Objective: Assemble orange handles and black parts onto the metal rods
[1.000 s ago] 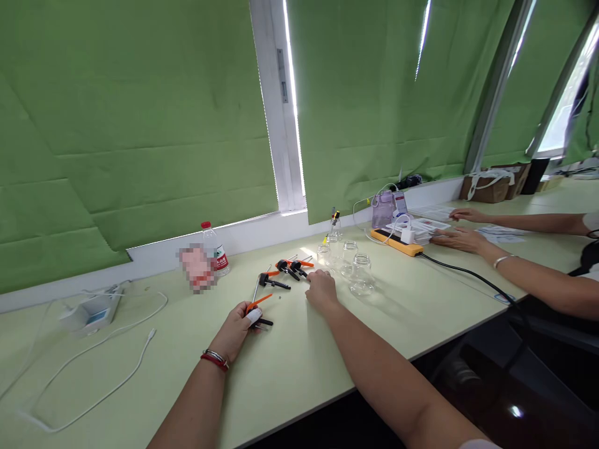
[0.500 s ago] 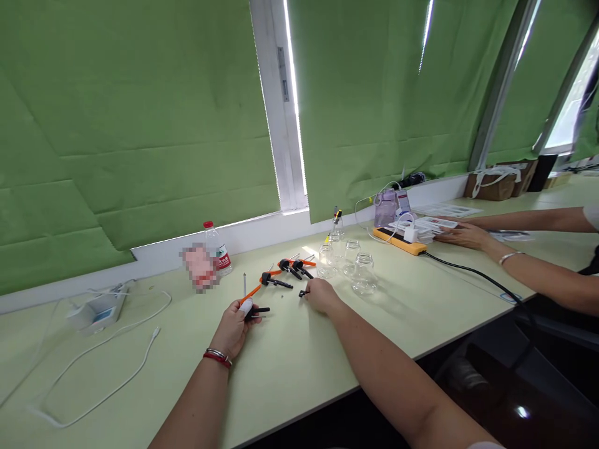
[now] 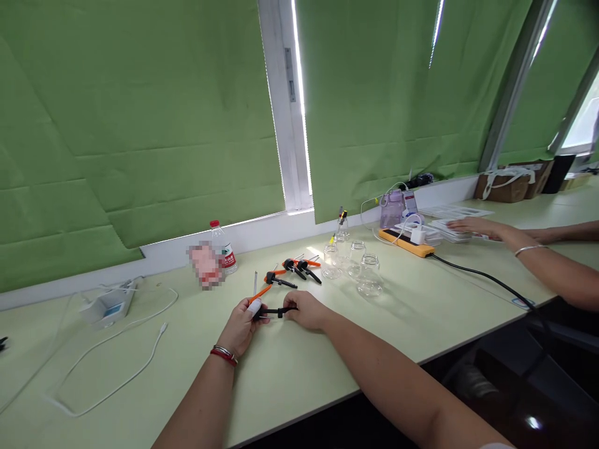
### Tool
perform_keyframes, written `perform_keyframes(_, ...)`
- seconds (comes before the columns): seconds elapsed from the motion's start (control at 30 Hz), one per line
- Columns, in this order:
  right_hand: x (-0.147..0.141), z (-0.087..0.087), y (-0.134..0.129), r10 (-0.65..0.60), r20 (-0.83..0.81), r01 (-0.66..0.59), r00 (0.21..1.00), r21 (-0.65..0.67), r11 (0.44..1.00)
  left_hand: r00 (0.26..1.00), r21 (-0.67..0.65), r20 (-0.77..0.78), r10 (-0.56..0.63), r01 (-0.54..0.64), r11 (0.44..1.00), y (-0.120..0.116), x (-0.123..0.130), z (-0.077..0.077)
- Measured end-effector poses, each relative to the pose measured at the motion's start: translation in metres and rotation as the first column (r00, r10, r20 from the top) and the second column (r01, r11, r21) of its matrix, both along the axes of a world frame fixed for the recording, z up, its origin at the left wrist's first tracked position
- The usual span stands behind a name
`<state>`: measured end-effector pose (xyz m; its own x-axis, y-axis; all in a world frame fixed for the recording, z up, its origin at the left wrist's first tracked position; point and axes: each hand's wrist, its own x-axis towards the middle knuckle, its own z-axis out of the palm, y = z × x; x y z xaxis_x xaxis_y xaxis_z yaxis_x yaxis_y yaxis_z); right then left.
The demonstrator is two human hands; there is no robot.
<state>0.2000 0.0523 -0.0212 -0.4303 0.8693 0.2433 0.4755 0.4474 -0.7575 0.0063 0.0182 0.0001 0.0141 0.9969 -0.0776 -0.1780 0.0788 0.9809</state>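
Observation:
My left hand [image 3: 239, 327] is closed around an orange-and-black tool [image 3: 260, 294] with a thin upright metal rod and a white part by the thumb. From its black body a dark bar and a thin rod point right. My right hand [image 3: 307, 310] pinches a small black part [image 3: 281, 312] that meets the end of that bar; whether it is slid on or only touching, I cannot tell. Just behind both hands lie several similar orange-and-black tools [image 3: 281, 282] on the pale table [image 3: 290, 368].
Several clear glass jars [image 3: 369, 277] stand right of the tools, one holding pens. A water bottle [image 3: 227, 254] is at the back left, a white cable [image 3: 140, 368] at left. An orange power strip [image 3: 407, 242] lies right. Another person's hand [image 3: 477, 227] rests on plastic boxes.
My right hand has moved left with the small black part and brought it up to the bar of the tool in my left hand. The other person's hands have shifted over the boxes.

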Motion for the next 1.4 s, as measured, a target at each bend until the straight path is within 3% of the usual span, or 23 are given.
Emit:
perform_keyframes(0.43,-0.004,0.009,-0.011,0.016,0.035,-0.020,0.999,0.103,0.995,0.998,0.013,-0.017,-0.068,0.068,0.998,-0.003,0.001,-0.005)
perform_keyframes(0.83,-0.004,0.004,-0.008,0.043,0.005,-0.042,0.999,-0.015,0.999,0.970,0.092,-0.230,-0.077,0.101,0.991,-0.003,-0.001,-0.009)
perform_keyframes(1.1,-0.006,-0.002,-0.004,0.036,-0.134,-0.054,0.990,-0.134,0.990,0.984,0.118,-0.173,-0.052,0.073,0.990,0.000,0.000,-0.014)
perform_keyframes(1.4,-0.009,-0.007,0.000,0.025,-0.200,-0.061,0.979,-0.176,0.983,0.991,0.086,-0.123,-0.043,0.054,0.995,-0.006,0.006,-0.006)
